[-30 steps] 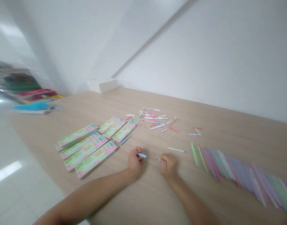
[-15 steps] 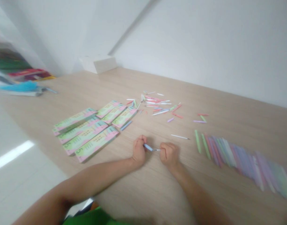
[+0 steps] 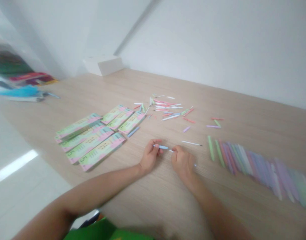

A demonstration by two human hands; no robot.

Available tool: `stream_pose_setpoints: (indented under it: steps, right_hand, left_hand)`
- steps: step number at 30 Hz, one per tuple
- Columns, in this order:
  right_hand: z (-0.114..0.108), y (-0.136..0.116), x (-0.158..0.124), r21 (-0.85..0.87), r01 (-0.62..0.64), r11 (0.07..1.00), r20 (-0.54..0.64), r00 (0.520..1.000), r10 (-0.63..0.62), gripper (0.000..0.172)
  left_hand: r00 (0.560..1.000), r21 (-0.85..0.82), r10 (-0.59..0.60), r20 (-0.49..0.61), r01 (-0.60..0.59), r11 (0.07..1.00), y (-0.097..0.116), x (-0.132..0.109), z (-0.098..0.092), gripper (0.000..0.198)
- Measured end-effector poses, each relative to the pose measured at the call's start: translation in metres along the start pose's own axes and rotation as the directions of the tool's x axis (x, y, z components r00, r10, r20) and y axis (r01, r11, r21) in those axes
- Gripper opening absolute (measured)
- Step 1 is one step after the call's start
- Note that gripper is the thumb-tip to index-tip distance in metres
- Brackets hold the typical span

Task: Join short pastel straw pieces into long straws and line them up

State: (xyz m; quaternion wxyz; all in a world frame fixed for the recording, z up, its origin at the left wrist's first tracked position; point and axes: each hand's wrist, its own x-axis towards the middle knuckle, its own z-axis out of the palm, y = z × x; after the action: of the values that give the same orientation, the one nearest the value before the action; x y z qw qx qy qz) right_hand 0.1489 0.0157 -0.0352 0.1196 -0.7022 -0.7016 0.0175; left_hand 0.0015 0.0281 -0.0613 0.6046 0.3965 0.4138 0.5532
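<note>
Near the middle of the table, my left hand [image 3: 150, 156] is closed round a short light-blue pen barrel [image 3: 163, 147], which points right. Facing it, my right hand [image 3: 182, 161] pinches a thin white pen refill [image 3: 171, 151]. A narrow gap separates the refill's tip from the barrel. Behind my right hand a small pale end [image 3: 195, 164] sticks out, probably of the same refill. Another refill [image 3: 191, 143] with a dark tip lies just beyond my right hand. Further back a small purple pen part [image 3: 186, 129] lies alone.
A long row of pastel pens [image 3: 258, 170] lies at the right. Loose pen parts and refills [image 3: 168, 106] are scattered further back. Several green and pink boxes [image 3: 103, 151] stand at the left, a blue pen piece [image 3: 133, 131] beside them. A white box [image 3: 109, 65] is by the wall.
The blue barrel and the refill, touching or nearly so before, now stand slightly apart. The barrel has turned closer to level. The purple part appears shifted slightly right.
</note>
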Motion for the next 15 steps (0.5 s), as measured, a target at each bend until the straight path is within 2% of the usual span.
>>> stream_pose_setpoints:
  steps: [2, 4, 6, 7, 9, 11, 13, 15]
  right_hand:
    - [-0.002, 0.003, 0.001, -0.002, -0.013, 1.000, 0.011, 1.000, 0.013, 0.030]
    - [-0.002, 0.003, 0.001, -0.008, -0.009, 1.000, 0.019, 1.000, 0.009, 0.030]
    - [-0.001, -0.002, -0.001, -0.002, 0.020, 1.000, 0.029, 0.999, -0.020, 0.030]
    - [0.000, -0.005, -0.003, 0.008, 0.043, 0.999, 0.035, 0.998, -0.043, 0.029]
    - [0.000, -0.011, -0.006, 0.041, 0.081, 0.996, 0.045, 0.996, -0.083, 0.030]
    - [-0.001, -0.017, -0.009, 0.075, 0.094, 0.993, 0.055, 0.994, -0.098, 0.032]
    - [-0.004, -0.019, -0.012, 0.088, 0.076, 0.993, 0.076, 0.994, -0.082, 0.036]
    - [-0.008, -0.020, -0.014, 0.095, 0.043, 0.995, 0.109, 0.993, -0.054, 0.040]
  left_hand:
    - [0.978, 0.004, -0.075, 0.194, 0.075, 0.997, 0.004, 0.005, -0.006, 0.048]
    - [0.911, 0.052, -0.167, 0.377, 0.160, 0.986, 0.007, 0.013, -0.012, 0.049]
    - [0.859, 0.130, -0.209, 0.467, 0.167, 0.977, 0.008, 0.018, -0.017, 0.047]
    - [0.856, 0.167, -0.198, 0.478, 0.133, 0.977, 0.008, 0.019, -0.019, 0.046]
    - [0.867, 0.256, -0.123, 0.483, -0.005, 0.967, 0.009, 0.018, -0.019, 0.044]
    - [0.867, 0.344, 0.016, 0.497, -0.214, 0.914, 0.010, 0.014, -0.017, 0.041]
    - [0.823, 0.408, 0.152, 0.548, -0.422, 0.810, 0.013, 0.010, -0.015, 0.035]
    - [0.757, 0.438, 0.215, 0.616, -0.557, 0.706, 0.016, 0.009, -0.014, 0.032]
